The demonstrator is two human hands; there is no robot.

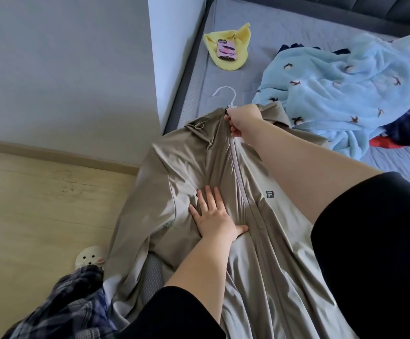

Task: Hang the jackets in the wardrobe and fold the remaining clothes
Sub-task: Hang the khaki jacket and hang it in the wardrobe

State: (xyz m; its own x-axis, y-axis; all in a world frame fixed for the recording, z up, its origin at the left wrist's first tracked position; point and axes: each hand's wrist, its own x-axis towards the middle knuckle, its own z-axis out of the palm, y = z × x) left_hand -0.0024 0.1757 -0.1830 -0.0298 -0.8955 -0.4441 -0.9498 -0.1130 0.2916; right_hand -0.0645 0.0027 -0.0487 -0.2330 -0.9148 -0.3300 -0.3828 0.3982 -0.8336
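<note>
I keep the beige jacket [199,167] spread on the near edge of the bed [235,59], front side up, so that I can close it before it goes into the wardrobe. My right hand [244,121] is closed at the top of the zipper [238,167], near the collar; I think my fingers pinch the slider, but they cover it, so I cannot tell for sure. My left hand [213,216] lies open and flat on the left chest of the jacket and holds nothing. It only presses the cloth down, so the fabric does not rise when the zipper is pulled.

The white hanger [226,95] is already inside the jacket; its hook comes out past the collar, at the far side.

To the right, just beside the jacket's shoulder, lies a light blue fleece garment [345,89] in a heap, with something dark blue and red under it. Far on the bed is a yellow cloth [226,45] with a phone [226,50] on it. Nothing blocks the jacket. The wardrobe is not in view.
</note>
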